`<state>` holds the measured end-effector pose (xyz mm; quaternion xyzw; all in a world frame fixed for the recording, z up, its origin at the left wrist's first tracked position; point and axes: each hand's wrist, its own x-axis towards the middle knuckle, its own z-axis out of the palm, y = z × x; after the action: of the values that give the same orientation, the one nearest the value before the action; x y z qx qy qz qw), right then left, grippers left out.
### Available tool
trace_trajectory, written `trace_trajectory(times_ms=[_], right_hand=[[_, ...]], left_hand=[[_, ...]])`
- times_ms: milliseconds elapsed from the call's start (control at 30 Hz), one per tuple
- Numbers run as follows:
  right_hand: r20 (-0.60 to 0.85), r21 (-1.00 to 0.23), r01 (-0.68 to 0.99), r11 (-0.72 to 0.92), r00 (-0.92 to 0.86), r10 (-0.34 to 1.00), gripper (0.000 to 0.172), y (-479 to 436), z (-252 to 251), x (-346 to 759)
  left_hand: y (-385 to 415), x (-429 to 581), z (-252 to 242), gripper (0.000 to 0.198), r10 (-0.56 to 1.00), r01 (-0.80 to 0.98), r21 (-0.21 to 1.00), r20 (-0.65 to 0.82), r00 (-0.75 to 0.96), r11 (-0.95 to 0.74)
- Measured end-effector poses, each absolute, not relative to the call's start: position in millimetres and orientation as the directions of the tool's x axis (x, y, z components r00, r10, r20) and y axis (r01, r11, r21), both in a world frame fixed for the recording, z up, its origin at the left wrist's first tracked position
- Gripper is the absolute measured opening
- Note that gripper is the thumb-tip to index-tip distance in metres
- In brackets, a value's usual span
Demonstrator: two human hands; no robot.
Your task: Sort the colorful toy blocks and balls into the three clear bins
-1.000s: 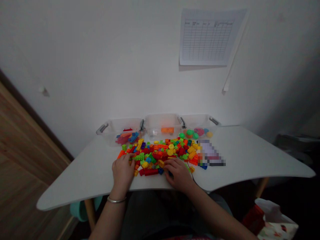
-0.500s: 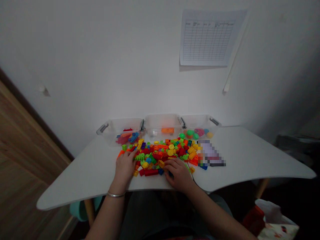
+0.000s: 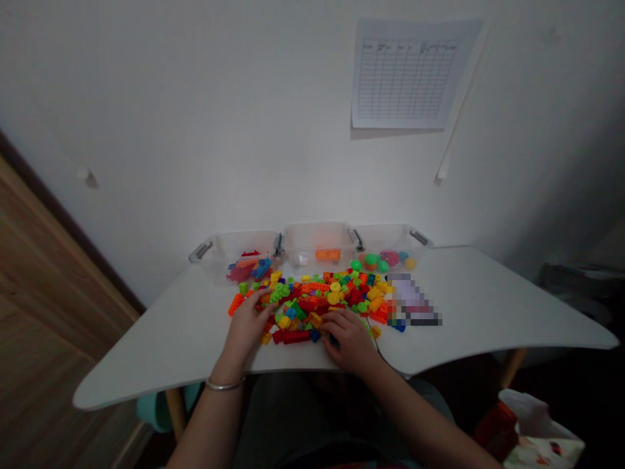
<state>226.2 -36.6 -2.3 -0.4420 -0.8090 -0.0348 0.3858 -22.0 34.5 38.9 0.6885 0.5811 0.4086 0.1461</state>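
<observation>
The left hand (image 3: 248,329) has slid further into the heap of toy bricks (image 3: 305,301) at lower middle of the frame, fingers loosely spread. The right hand (image 3: 347,342) lies curled on the heap's near edge; whether either holds a brick, I can't tell.

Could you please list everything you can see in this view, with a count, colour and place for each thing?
table: one, white, centre
bins: three, clear, far table edge
bricks: many, mixed colours, heaped before bins
blurred item: one, pale, right of bricks
sheet: one, white, on wall
bag: one, white and red, lower right
seat: one, teal, under table's left
bangle: one, silver, left wrist
left hand: one, on bricks
right hand: one, on bricks
</observation>
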Motion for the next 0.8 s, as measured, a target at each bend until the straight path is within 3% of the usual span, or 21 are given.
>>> trace_trajectory(times_ms=[133,200,267,400,467,533,600,700,800], right_hand=[[0.655,-0.291,0.735,0.612,-0.313,0.688,0.015,-38,0,226],[0.655,-0.291,0.736,0.611,-0.312,0.688,0.016,-39,0,226],[0.658,-0.289,0.736,0.612,-0.312,0.685,0.016,-39,0,226],[0.667,-0.277,0.733,0.621,-0.319,0.674,0.017,-38,0,226],[0.664,-0.278,0.735,0.618,-0.317,0.677,0.016,-38,-1,226],[0.659,-0.286,0.737,0.612,-0.312,0.684,0.016,-38,0,226],[0.656,-0.291,0.739,0.608,-0.309,0.689,0.016,-38,0,226],[0.658,-0.29,0.74,0.607,-0.306,0.688,0.016,-38,-1,226],[0.661,-0.289,0.737,0.611,-0.308,0.685,0.017,-38,-2,226]], left_hand=[[29,-13,42,0.041,0.95,0.312,0.927,0.269,-0.161,-0.21],[28,-9,45,0.044,0.967,0.089,0.987,0.149,-0.207,-0.133],[24,-5,50,0.045,0.972,-0.037,0.995,0.081,-0.219,-0.091],[17,2,67,0.041,0.965,-0.092,0.976,0.177,-0.195,-0.198],[16,6,76,0.034,0.972,-0.19,0.965,0.146,-0.186,-0.181],[19,10,82,0.019,0.989,-0.376,0.925,0.001,-0.148,-0.057],[22,12,87,0.005,0.984,-0.582,0.807,-0.168,-0.062,0.101],[24,13,90,0.022,0.946,-0.778,0.564,-0.303,0.117,0.277],[20,12,90,0.027,0.924,-0.822,0.443,-0.293,0.245,0.358]])
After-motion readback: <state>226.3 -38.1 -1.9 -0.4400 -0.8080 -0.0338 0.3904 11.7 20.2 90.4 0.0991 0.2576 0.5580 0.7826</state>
